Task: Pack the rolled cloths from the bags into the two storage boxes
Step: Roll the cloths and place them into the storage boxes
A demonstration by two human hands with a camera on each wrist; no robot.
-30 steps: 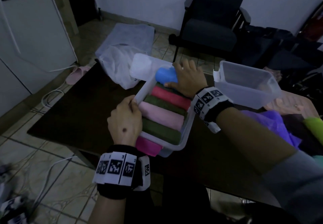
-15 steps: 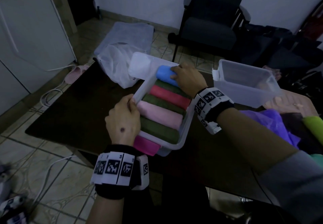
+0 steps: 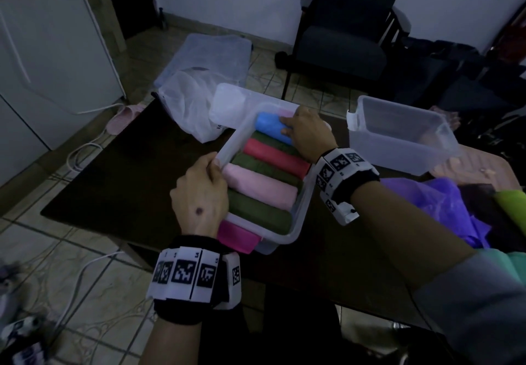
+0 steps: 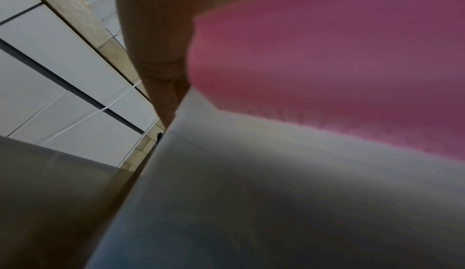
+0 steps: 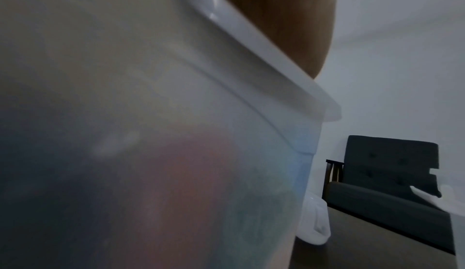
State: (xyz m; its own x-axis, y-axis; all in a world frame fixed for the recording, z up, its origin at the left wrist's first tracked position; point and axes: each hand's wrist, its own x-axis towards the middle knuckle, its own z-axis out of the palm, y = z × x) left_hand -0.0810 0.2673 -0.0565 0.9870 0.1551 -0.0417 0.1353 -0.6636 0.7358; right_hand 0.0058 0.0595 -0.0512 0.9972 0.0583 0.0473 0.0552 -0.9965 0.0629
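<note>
A translucent storage box (image 3: 299, 216) stands mid-table, filled with a row of rolled cloths: green, pale pink (image 3: 259, 188), green, red (image 3: 273, 155), and a blue roll (image 3: 269, 125) at the far end. My right hand (image 3: 306, 134) curls over the blue roll. My left hand (image 3: 203, 191) grips the box's left rim. A magenta roll (image 3: 236, 236) shows at the box's near end. The second box (image 3: 398, 139) stands empty to the right. In the left wrist view pink cloth (image 4: 327, 64) lies above the box wall (image 4: 251, 193). The right wrist view is filled by the box wall (image 5: 151, 114).
A white plastic bag (image 3: 187, 108) lies at the table's far left corner and a purple bag (image 3: 427, 208) with a yellow-green roll (image 3: 509, 202) at the right. A dark chair (image 3: 341, 51) stands behind the table. A clear lid (image 3: 210, 57) and cables lie on the floor.
My right hand has pressed the blue roll slightly further down at the box's far end. My left hand keeps its hold on the rim.
</note>
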